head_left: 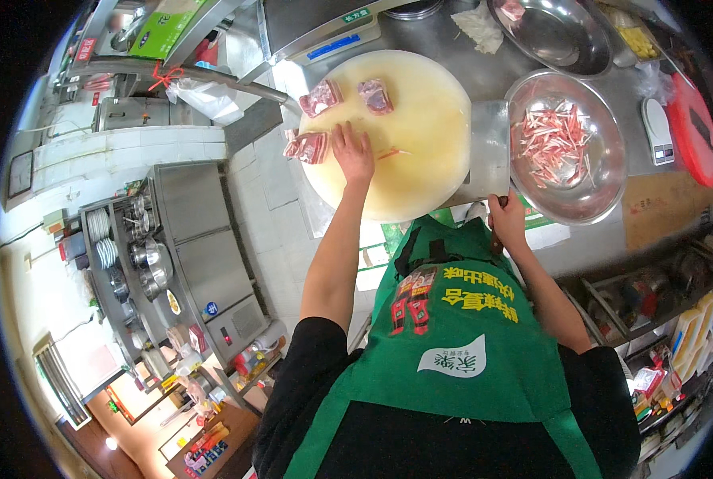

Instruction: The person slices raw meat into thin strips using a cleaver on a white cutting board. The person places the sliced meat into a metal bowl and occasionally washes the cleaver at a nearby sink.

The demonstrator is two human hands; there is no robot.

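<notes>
My right hand grips the handle of a broad cleaver. Its wide blade lies between the round cutting board and a steel bowl. On the board, the fingers of my left hand are stretched out, with nothing visible in them. Right beside that hand, a slab of raw pork sits at the board's left edge. Two more chunks of pork, one at the upper left and one near the top middle, lie farther off. A few thin meat slivers rest mid-board. Cut meat strips fill the bowl's bottom.
Behind the bowl stands a larger steel basin, with a crumpled cloth to its left. A small scale and a red round board are at the far right. Another scale sits beyond the cutting board.
</notes>
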